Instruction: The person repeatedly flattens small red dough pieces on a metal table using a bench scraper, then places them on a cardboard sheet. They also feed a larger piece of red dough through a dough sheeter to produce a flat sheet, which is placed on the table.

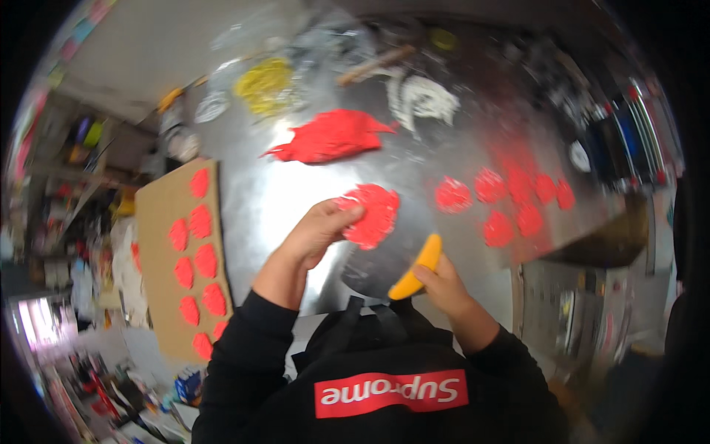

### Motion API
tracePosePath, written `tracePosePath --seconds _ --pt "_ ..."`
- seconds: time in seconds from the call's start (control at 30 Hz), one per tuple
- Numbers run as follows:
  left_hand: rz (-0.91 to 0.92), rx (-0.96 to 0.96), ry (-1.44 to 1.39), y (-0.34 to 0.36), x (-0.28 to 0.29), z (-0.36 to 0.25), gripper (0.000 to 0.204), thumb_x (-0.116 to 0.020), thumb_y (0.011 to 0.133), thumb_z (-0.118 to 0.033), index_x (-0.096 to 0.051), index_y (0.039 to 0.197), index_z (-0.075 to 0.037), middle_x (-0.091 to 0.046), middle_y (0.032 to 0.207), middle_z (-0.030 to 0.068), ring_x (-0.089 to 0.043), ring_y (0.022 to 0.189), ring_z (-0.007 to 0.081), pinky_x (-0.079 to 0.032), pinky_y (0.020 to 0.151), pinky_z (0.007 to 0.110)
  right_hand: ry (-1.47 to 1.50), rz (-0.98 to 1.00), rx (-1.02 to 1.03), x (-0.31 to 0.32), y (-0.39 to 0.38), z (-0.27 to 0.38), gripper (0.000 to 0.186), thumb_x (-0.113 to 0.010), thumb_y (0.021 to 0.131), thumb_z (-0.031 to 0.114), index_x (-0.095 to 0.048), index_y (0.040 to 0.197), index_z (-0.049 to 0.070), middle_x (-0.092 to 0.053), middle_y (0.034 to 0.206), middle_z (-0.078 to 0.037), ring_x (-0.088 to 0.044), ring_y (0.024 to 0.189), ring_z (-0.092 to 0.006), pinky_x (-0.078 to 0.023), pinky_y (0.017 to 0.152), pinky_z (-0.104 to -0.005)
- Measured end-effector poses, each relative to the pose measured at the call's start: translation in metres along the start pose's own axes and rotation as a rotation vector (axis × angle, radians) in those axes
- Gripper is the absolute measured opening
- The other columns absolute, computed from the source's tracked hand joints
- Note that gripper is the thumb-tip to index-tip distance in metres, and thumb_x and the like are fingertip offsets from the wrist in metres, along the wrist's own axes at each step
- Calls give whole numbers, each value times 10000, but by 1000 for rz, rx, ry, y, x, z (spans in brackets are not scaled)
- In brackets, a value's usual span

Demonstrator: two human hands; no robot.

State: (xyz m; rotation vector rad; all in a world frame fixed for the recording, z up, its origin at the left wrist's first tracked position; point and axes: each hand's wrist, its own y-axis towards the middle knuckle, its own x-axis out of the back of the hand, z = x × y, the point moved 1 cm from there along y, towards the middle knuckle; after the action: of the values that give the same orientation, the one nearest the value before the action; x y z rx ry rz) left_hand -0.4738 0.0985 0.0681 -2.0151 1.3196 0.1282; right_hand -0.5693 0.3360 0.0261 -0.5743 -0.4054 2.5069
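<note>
My left hand (319,226) pinches the edge of a flat, ragged-edged disc of bright red dough-like material (376,216) with whitish marks, held over the metal table. In my right hand (441,281), near the table's front edge, is a curved yellow scraper-like tool (420,268), gripped at its side. The tool and the disc are apart. Beyond the disc lies a large lump of the same red material (333,137). To the right, several small red rounds (489,185) lie on the metal amid red smears.
On the left, a brown board (159,251) carries several flat red pieces (205,260). Farther back are a yellow mass (265,85), a white mass (425,100), a wooden stick (376,64) and clear plastic. A machine with rollers (629,137) stands at the far right. Cluttered shelves line the left.
</note>
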Motion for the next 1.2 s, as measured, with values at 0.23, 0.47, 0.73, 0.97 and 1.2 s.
tracePosePath --seconds 0.23,0.47,0.73,0.97,1.2 --pt "-213 18 -196 -77 74 19 266 -654 883 -208 -642 1041 5 -690 942 75 -653 819 127 -504 779 266 128 115 -114 -74 28 -11 329 -557 926 154 -449 1206 21 -540 1039 -34 -527 989 -121 -423 890 -276" --pt "-519 -311 -182 -120 160 7 233 -632 891 -210 -657 1012 -12 -683 938 61 -642 822 142 -499 761 285 -65 -101 -122 -157 67 -24 291 -534 943 214 -464 1174 52 -563 972 -14 -541 817 -81 -436 662 -216" --pt "-808 -323 -61 -122 416 -67 280 -633 890 -289 -631 1076 -79 -680 938 34 -647 802 118 -507 741 271 -155 -389 -193 -166 71 -25 274 -537 941 256 -471 1153 96 -557 902 11 -510 676 -64 -399 533 -190" --pt "-833 -68 41 -97 484 -70 278 -668 861 -339 -635 1000 -101 -655 856 -8 -597 704 91 -471 627 218 -186 -332 -236 -165 86 -28 283 -544 944 269 -473 1161 101 -564 903 9 -538 706 -78 -436 564 -214" --pt "-834 68 182 -92 487 -71 235 -670 855 -350 -642 904 -122 -637 788 -30 -557 666 79 -442 592 228 -225 -309 -271 -164 103 -33 260 -548 942 275 -481 1117 93 -551 863 18 -519 672 -68 -417 553 -210"
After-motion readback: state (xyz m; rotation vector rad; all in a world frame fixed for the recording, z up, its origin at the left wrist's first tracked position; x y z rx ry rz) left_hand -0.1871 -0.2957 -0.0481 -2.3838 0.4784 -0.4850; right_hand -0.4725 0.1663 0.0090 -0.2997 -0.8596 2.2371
